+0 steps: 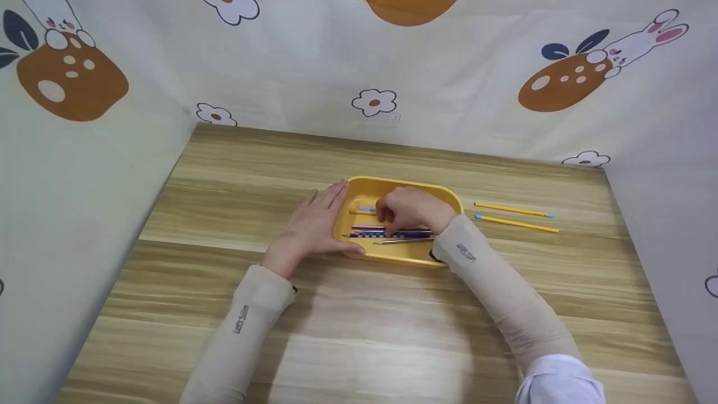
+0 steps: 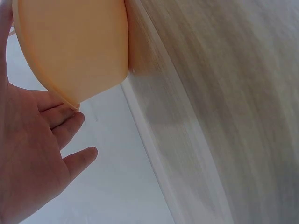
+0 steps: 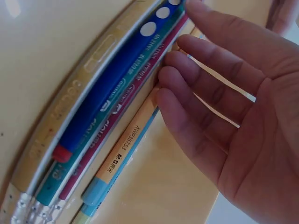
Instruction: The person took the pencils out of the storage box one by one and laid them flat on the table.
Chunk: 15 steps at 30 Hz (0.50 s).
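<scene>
A yellow tray point(image 1: 401, 261) stands on the wood-grain table. My left hand point(image 1: 314, 224) rests along its left rim, fingers fairly straight and thumb at the near side; the left wrist view shows fingertips against the tray wall point(image 2: 74, 51). Inside the tray is my right hand point(image 1: 412, 207), fingers loosely bent, tips right at the pencils. Under it lie a gold pencil point(image 3: 70, 107), a blue pencil with white dots point(image 3: 105, 93), a teal pencil point(image 3: 112, 107) and a dark red pencil point(image 3: 117, 116), side by side. Orange-and-blue pencils point(image 3: 126, 149) lie beyond them, partly hidden by the hand.
Right of the tray, two yellow pencils with blue ends lie on the table, a far one point(image 1: 510, 209) and a near one point(image 1: 516, 223). Pale printed sheeting point(image 1: 303, 84) closes off the back and both sides of the table point(image 1: 224, 185).
</scene>
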Motion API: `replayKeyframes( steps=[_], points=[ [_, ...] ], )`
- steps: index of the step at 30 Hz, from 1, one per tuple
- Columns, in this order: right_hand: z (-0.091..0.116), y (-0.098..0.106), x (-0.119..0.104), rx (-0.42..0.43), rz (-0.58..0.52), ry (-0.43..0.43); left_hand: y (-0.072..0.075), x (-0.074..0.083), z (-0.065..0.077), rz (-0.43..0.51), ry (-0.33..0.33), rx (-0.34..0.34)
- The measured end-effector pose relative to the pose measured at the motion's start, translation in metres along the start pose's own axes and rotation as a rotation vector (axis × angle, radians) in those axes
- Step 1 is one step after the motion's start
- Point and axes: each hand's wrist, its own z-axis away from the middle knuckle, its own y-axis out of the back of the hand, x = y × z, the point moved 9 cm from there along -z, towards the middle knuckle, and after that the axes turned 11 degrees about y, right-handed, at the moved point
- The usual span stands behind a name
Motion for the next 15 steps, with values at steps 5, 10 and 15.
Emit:
replayKeyframes(
  steps=[5,10,15],
  points=[
    [-0.0011,-0.0003,-0.0008,-0.007,0.039,-0.012,-0.0004,0.0001,0.0,0.002,0.004,-0.003],
    [-0.0022,-0.0018,-0.0009,-0.02,0.052,-0.028,-0.0006,-0.0002,0.0006,0.01,0.007,-0.006],
    [-0.0028,-0.0045,-0.0009,-0.029,0.025,-0.023,-0.0001,0.0009,0.0006,0.011,0.002,-0.001]
  ],
)
